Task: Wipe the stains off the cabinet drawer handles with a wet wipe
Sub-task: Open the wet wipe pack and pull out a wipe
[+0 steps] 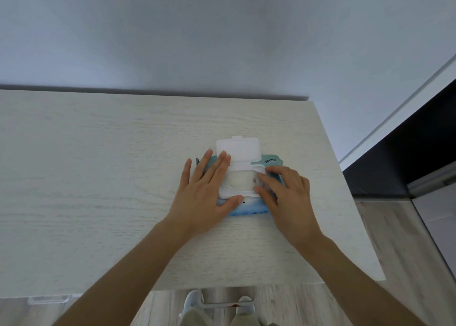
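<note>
- Wet wipe pack lies flat on the cabinet top, long axis running left to right, lid flipped open away from me.
- My left hand presses flat on the pack's left half, fingers straight, thumb along the near edge of the opening.
- My right hand sits on the right half, fingertips curled at the opening's right rim; whether they pinch a wipe, I can't tell.
- Right hand's nearer the opening, so I'd pull with it.
- Stained drawer handle shows below the cabinet's front edge, untouched.
</note>
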Motion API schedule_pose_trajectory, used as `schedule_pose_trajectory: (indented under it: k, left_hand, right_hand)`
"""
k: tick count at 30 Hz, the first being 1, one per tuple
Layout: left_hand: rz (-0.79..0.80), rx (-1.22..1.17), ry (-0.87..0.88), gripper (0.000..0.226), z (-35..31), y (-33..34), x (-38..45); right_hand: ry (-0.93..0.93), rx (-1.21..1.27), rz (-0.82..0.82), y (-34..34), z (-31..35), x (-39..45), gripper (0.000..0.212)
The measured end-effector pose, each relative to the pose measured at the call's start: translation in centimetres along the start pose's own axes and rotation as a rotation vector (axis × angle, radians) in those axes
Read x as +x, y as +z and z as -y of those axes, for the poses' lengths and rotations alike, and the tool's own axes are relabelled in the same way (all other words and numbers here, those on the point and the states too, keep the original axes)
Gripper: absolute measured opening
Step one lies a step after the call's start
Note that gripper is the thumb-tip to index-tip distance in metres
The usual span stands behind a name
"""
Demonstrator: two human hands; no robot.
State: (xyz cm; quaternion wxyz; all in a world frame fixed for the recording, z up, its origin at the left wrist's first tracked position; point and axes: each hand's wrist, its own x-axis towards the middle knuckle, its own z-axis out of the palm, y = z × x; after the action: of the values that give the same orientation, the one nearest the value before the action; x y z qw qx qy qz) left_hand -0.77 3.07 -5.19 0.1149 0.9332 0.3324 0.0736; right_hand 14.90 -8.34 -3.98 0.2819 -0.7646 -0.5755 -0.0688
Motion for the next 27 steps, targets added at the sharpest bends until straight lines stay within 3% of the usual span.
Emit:
schedule_pose_trajectory:
  k: [8, 15, 22, 27]
  left_hand:
    - [0.062, 0.006, -0.025, 0.082, -0.1, -0.2, 0.2]
    - [0.088, 0.043, -0.014, 0.086, -0.2, -0.5, 0.1]
    - [0.076, 0.028, -0.04, 0.092, -0.7, -0.5, 0.6]
    - [0.069, 0.036, -0.081, 0.088, -1.1, 0.2, 0.6]
  right_hand:
    - [0.032, -0.06, -0.04, 0.1, 1.1, -0.2, 0.017]
    - [0.291, 0.074, 0.069, 0.8, 1.9, 0.8, 0.02]
    - [0.515, 0.202, 0.115, 0.9, 2.7, 2.2, 0.008]
    - [0.679, 0.511, 0.169, -0.6, 2.9, 3.3, 0.02]
